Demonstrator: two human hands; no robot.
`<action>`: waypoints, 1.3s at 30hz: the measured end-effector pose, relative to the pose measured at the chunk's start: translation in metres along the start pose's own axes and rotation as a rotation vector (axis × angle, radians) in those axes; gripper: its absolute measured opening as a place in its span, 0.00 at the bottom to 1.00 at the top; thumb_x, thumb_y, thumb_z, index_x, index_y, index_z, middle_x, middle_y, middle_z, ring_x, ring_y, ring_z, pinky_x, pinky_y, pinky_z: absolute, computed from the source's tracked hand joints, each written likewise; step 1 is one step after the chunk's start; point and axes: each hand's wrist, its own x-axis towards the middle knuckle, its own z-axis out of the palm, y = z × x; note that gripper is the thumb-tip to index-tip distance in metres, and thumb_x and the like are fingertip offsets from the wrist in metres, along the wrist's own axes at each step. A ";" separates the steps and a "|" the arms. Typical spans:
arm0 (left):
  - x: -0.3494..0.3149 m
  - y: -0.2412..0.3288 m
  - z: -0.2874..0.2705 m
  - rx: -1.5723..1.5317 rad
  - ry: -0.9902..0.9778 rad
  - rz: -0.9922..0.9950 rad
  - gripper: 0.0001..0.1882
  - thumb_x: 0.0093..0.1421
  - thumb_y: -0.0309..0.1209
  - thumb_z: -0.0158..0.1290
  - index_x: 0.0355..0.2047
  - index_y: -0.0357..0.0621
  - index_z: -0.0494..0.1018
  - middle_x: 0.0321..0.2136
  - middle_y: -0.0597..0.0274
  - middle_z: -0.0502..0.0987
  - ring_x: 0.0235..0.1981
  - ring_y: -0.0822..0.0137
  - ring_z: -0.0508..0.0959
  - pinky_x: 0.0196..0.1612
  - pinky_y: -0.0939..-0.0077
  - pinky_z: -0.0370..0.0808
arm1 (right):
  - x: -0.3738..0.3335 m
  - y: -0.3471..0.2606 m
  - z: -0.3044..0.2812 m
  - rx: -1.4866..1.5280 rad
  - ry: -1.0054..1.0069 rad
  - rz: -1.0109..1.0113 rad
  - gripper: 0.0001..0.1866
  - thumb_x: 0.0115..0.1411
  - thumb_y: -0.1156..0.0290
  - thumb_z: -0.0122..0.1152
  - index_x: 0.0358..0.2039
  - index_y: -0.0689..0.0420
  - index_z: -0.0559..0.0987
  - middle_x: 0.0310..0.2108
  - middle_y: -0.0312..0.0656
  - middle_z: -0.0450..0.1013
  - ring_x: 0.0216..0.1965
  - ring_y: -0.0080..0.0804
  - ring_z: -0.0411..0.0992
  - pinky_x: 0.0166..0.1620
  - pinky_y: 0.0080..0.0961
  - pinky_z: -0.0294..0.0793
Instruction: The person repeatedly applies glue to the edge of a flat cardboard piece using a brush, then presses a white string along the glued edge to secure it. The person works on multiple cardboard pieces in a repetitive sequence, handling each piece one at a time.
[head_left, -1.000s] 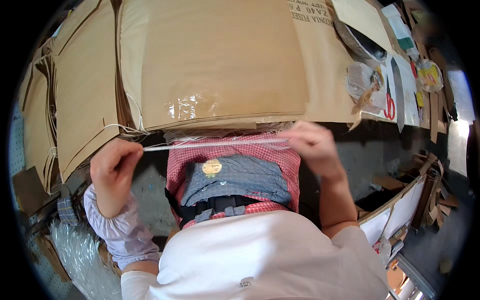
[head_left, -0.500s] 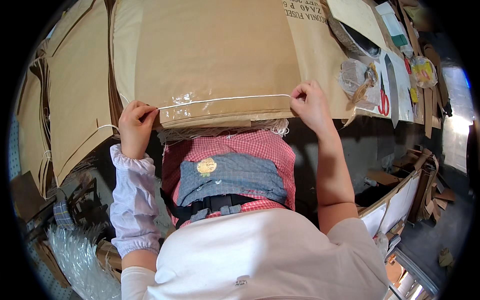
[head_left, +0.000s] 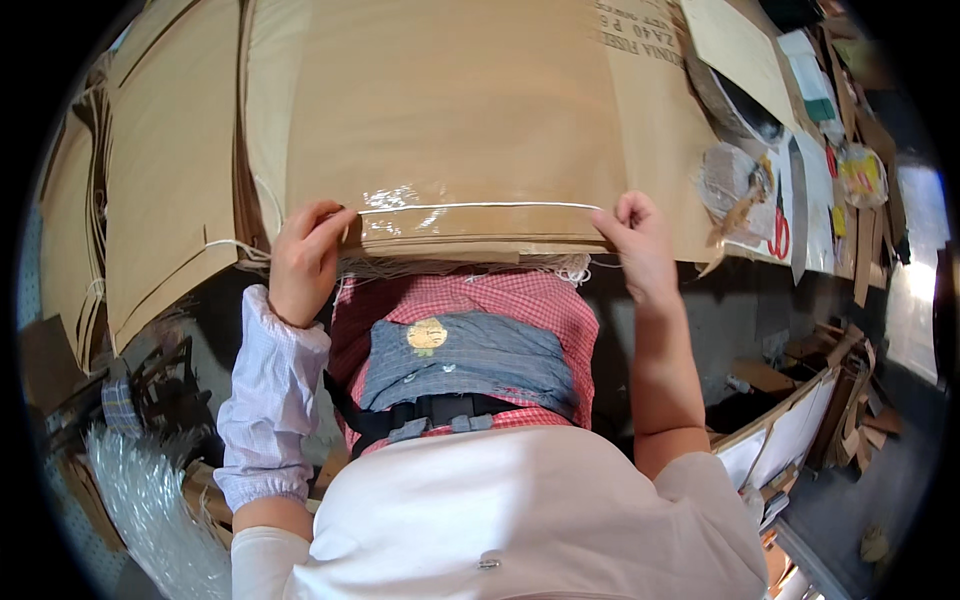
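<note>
A white cord [head_left: 478, 205] runs nearly straight across the lower part of a large brown paper sack [head_left: 450, 110], over a shiny strip of clear tape or film. My left hand [head_left: 308, 258] pinches its left end near the sack's lower left. At the other end, the thumb and fingers of my right hand [head_left: 640, 245] are closed on the cord close to the sack's lower right. Below the sack's near edge hangs a bunch of loose white strings [head_left: 565, 266]. More brown sacks [head_left: 165, 170] lie stacked at the left, with a cord across their near edge.
Red-handled scissors [head_left: 780, 232] lie at the right beside a long flat blade [head_left: 798, 215] and a plastic-wrapped roll [head_left: 728, 180]. A bundle of clear plastic strips [head_left: 150, 500] stands at lower left. Cardboard pieces [head_left: 850, 430] lean at lower right.
The view has shifted, so the sacks appear slightly lower and farther right. Both hands still hold the cord; my left hand has moved inward along the sack, shortening the span between them.
</note>
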 end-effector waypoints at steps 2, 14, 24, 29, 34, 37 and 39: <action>-0.004 -0.005 0.001 -0.003 -0.032 0.011 0.18 0.43 0.13 0.49 0.36 0.37 0.75 0.35 0.54 0.73 0.36 0.53 0.74 0.39 0.66 0.72 | 0.000 -0.012 -0.010 0.152 -0.177 0.096 0.20 0.48 0.79 0.65 0.16 0.51 0.60 0.18 0.24 0.56 0.21 0.12 0.54 0.23 0.13 0.54; 0.002 -0.001 -0.013 -0.023 -0.173 -0.022 0.17 0.47 0.22 0.56 0.40 0.36 0.74 0.38 0.52 0.72 0.41 0.53 0.72 0.44 0.65 0.70 | -0.002 -0.016 0.027 -0.541 0.244 -0.770 0.07 0.45 0.76 0.65 0.23 0.60 0.73 0.28 0.38 0.72 0.31 0.32 0.71 0.33 0.27 0.70; 0.019 -0.024 -0.015 -0.179 -0.169 -0.405 0.09 0.48 0.26 0.60 0.30 0.35 0.76 0.26 0.53 0.74 0.27 0.55 0.75 0.32 0.68 0.72 | 0.018 -0.023 0.032 -0.500 -0.039 -0.301 0.04 0.51 0.75 0.64 0.24 0.62 0.78 0.24 0.40 0.72 0.28 0.29 0.71 0.32 0.23 0.69; 0.018 -0.011 0.009 0.249 -0.026 -0.294 0.08 0.53 0.28 0.56 0.27 0.39 0.69 0.27 0.52 0.72 0.25 0.50 0.74 0.28 0.63 0.71 | 0.019 -0.003 0.046 -0.966 0.163 -0.558 0.05 0.50 0.76 0.63 0.29 0.58 0.77 0.29 0.40 0.72 0.31 0.33 0.71 0.32 0.28 0.70; 0.015 0.014 0.020 0.453 0.186 -0.142 0.16 0.53 0.31 0.58 0.38 0.39 0.66 0.28 0.52 0.70 0.29 0.49 0.72 0.30 0.56 0.67 | 0.011 -0.015 0.073 -1.171 0.476 -0.817 0.08 0.52 0.73 0.59 0.34 0.56 0.75 0.41 0.43 0.72 0.43 0.40 0.69 0.43 0.39 0.69; 0.025 0.062 0.037 0.311 -0.178 0.177 0.38 0.48 0.40 0.61 0.55 0.32 0.60 0.53 0.42 0.65 0.55 0.47 0.65 0.57 0.55 0.62 | -0.019 -0.015 0.125 -1.050 -0.272 -0.792 0.31 0.54 0.60 0.56 0.56 0.61 0.66 0.59 0.49 0.61 0.61 0.44 0.56 0.64 0.40 0.51; 0.019 0.061 0.035 0.242 -0.271 -0.027 0.45 0.47 0.44 0.61 0.58 0.30 0.55 0.58 0.41 0.58 0.60 0.47 0.58 0.62 0.57 0.54 | -0.031 -0.023 0.119 -1.145 -0.271 -0.683 0.41 0.56 0.50 0.53 0.62 0.64 0.56 0.64 0.51 0.50 0.66 0.44 0.46 0.67 0.40 0.41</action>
